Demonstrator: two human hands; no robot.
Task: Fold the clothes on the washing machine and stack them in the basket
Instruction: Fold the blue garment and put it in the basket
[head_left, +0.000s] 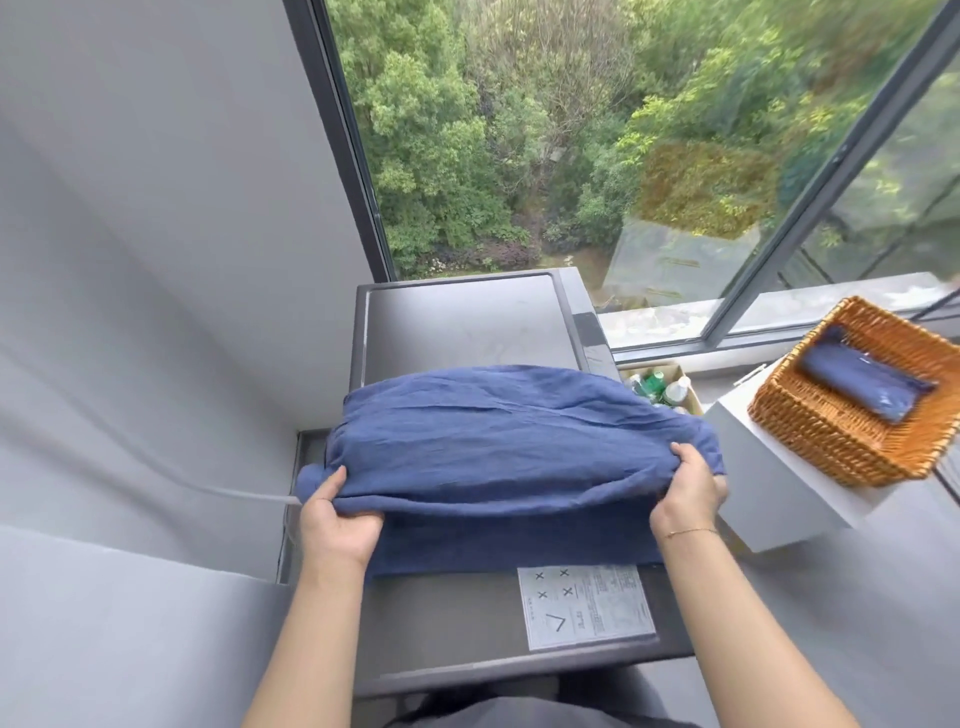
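A blue garment (519, 447) lies spread across the top of a dark grey washing machine (457, 322), at the centre of the view. Its near edge is lifted off the lid and doubled over a lower layer of the same cloth, which reaches toward six o'clock as far as a white instruction sticker (587, 605) on the machine's lid.

The left hand (335, 514), at about eight o'clock from the garment's middle, grips the lifted edge near its left corner, thumb on top of the cloth and fingers curled beneath it. The right hand (688, 493), at about four o'clock, holds the same edge near the right corner with its fingers curled over the fold; a thin bracelet sits on that wrist.

Toward three o'clock, well apart from the machine, a woven wicker basket (810, 431) stands on a white box (769, 483). Inside the basket lies a folded dark blue cloth (862, 387), tilted against the far wall.

Between the machine and the box, at about two o'clock from the garment, an open cardboard carton (670, 371) holds bottles. A large window (571, 130) at twelve o'clock looks onto green trees.
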